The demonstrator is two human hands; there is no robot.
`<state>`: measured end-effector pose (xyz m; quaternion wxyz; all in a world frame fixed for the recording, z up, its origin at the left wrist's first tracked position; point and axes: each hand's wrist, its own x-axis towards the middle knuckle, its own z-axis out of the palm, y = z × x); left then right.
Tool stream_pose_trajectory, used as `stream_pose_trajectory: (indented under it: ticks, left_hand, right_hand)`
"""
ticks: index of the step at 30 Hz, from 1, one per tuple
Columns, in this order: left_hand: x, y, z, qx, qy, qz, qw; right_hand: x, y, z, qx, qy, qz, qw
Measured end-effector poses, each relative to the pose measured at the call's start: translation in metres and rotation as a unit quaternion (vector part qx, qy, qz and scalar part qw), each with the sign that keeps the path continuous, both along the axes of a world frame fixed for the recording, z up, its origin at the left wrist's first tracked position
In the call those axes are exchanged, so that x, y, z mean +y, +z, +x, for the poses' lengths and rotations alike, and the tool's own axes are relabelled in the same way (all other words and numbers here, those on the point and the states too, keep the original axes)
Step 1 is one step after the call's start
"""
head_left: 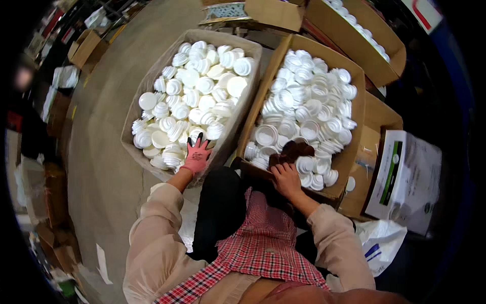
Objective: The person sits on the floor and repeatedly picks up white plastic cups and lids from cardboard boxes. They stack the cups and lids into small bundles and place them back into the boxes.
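Note:
My left hand (196,157) wears a pink glove with dark fingertips. Its fingers are spread over the white plastic caps (190,77) heaped in the lined box on the left, at that heap's near right edge. Bare and with bent fingers, my right hand (286,178) is at the near rim of the cardboard box (251,115) on the right. Those fingers close on a dark brown, lumpy thing (297,150) lying against the white caps (310,109) there. Its exact kind is unclear, and my fingertips are partly hidden.
Behind the right box stands another carton (392,63) with white pieces. A white printed box (405,177) and a white plastic bag (382,240) are at the right. Concrete floor (109,167) runs along the left, with cartons (87,49) and clutter beyond it.

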<state>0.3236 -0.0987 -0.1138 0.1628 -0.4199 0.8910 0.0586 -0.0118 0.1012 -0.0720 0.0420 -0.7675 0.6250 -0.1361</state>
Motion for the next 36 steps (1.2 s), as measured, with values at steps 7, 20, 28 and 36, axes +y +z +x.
stream_pose_trajectory:
  ticks: [7, 20, 28, 36]
  left_hand:
    - [-0.02, 0.111, -0.064, 0.451, 0.111, -0.076, 0.882]
    - [0.121, 0.162, -0.316, 0.36, -0.149, 0.11, 0.914]
    - [0.109, 0.15, -0.315, 0.307, -0.125, 0.207, 0.92]
    - [0.123, 0.15, -0.325, 0.253, -0.172, 0.237, 0.922]
  right_hand:
    - [-0.006, 0.044, -0.009, -0.1, 0.008, 0.106, 0.989]
    - [0.175, -0.016, -0.357, -0.188, -0.594, 0.146, 0.768]
    - [0.192, -0.232, -0.401, -0.094, -0.653, 0.279, 0.698]
    - [0.197, -0.217, -0.392, -0.102, -0.592, 0.369, 0.709]
